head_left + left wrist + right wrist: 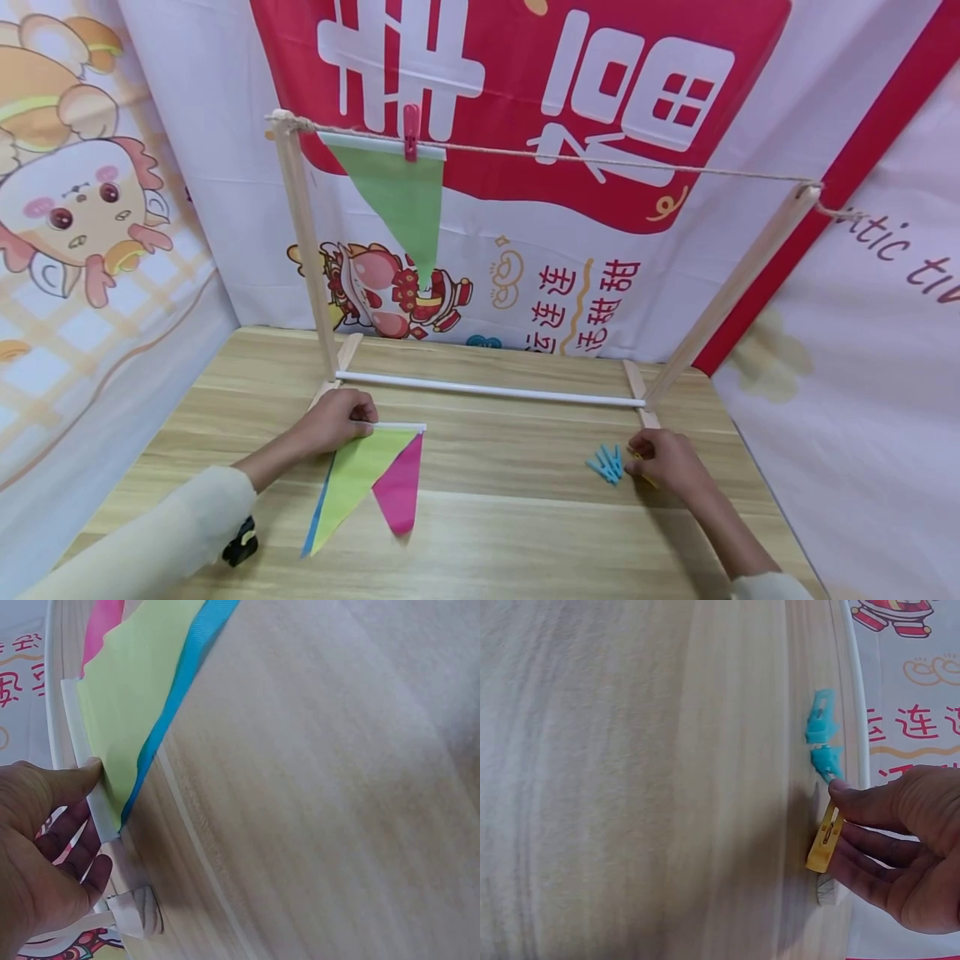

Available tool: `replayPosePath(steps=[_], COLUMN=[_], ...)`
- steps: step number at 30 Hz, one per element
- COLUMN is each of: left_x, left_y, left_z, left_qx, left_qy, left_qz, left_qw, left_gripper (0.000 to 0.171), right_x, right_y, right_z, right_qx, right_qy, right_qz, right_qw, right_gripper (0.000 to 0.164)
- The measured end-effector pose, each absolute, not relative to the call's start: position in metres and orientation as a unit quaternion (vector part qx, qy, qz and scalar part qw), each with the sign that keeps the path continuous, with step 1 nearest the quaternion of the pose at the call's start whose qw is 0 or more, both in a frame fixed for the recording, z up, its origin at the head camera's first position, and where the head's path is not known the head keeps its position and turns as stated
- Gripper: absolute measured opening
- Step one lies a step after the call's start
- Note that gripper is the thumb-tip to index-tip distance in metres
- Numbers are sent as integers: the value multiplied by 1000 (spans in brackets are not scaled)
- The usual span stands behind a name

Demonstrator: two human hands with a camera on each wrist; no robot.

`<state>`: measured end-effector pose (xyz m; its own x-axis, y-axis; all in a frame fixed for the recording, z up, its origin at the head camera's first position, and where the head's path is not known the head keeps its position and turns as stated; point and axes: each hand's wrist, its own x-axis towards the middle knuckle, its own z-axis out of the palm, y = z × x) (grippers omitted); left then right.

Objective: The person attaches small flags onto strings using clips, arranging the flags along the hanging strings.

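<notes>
Lime-green pennant [367, 467] is lying to the near side of the white rod [487, 389], before its left part, the white strip [401, 427] at its top running roughly alongside the rod. The left hand [333, 419] is pinching that strip near the end, the thumb pressing one face and the fingers curling behind. A blue pennant [196, 645] is peeking out along the lime-green one's left edge, and a pink pennant [401, 487] is showing at its right, both on the rod's near side. The right hand [670, 461] is pinching a yellow clothespin [821, 859] between thumb and fingers, just to the near side of the rod's right end. Beside this hand, before the same end of the rod, light-blue clothespins [606, 464] are clustering on the wood-grain tabletop [510, 542]. A left wooden post [303, 233] and a right wooden post [738, 287] are rising at the rod's two ends. Twine [562, 157] is stretching between their tops, above the rod. A red clothespin [411, 133] is clipping a green pennant [408, 187] to it above the rod's left part, the tip pointing down. Behind the rod, a printed cloth [480, 258] is hanging.
</notes>
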<state>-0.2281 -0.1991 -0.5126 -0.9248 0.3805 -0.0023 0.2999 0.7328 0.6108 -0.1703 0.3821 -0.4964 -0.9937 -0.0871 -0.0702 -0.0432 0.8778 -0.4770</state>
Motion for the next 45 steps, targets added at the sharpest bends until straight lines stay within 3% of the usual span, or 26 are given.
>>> replayPosePath(steps=[7, 19, 29, 45], left_x=[-227, -234, -234, -232], left_y=[-197, -199, -200, -186], left_z=[-504, -484, -466, -446], left_qx=[188, 264, 282, 240], left_qy=[923, 889, 874, 863], left_qz=[327, 345, 339, 396], left_qw=[81, 145, 204, 203], left_gripper=[10, 14, 5, 14], right_x=[-174, -182, -187, -189], right_y=[380, 388, 389, 386], right_z=[-486, -479, -475, -460], right_qx=[-54, -52, -35, -37], right_qy=[965, 963, 960, 957], right_qz=[-248, -254, -260, -265], right_qw=[62, 80, 101, 112], right_gripper=[25, 40, 29, 25])
